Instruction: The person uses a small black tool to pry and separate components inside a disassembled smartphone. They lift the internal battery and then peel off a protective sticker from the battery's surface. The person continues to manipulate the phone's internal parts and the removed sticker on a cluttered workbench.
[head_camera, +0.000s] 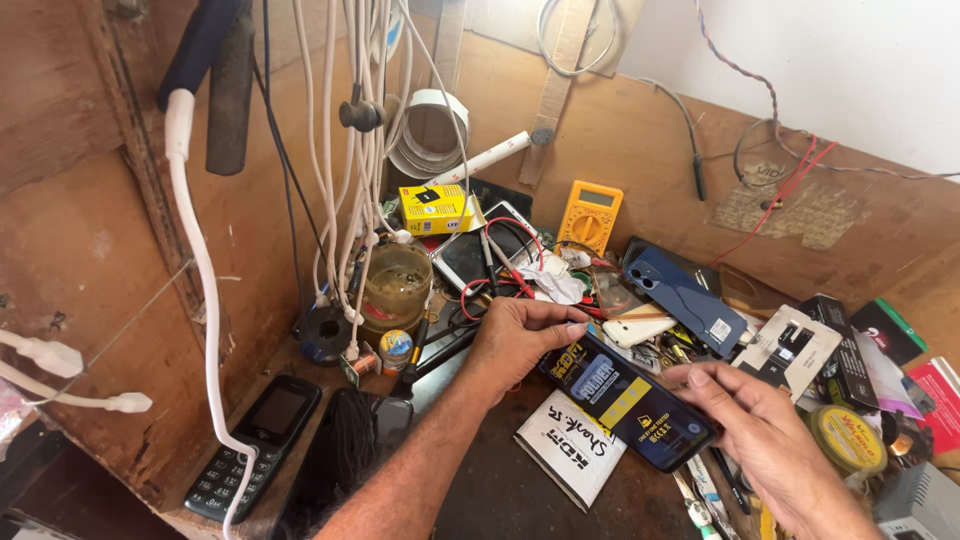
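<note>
Head view: both hands meet just below the middle of the picture over a crowded dark tabletop (500, 490). The left hand (515, 340) comes in from 7 o'clock, its fingers curled and pinching the upper left end of a dark smartphone (628, 402) whose face carries a black and yellow printed film. The right hand (770, 430) enters from 4 o'clock; its thumb and fingertips press on the phone's right edge, the hand half closed round that end. The phone lies tilted between them, running from 10 o'clock down to 4 o'clock, lifted slightly above the tabletop.

Directly under the phone, at 6 o'clock from it, lies a white packet (570, 448) with black lettering. At 1 o'clock from the hands a blue phone (680, 295) rests back upward, and at 12 o'clock a yellow multimeter (590, 215) leans against the plywood wall. A yellow box (433, 208) sits at 11 o'clock, with a round amber jar (397, 285) below it. White cables (345, 150) hang down the wall at 11 o'clock. A keypad phone (255, 445) lies at 8 o'clock near the tabletop's edge. At 3 o'clock of the right hand there is a yellow tape roll (848, 438), partly hidden by clutter.
</note>
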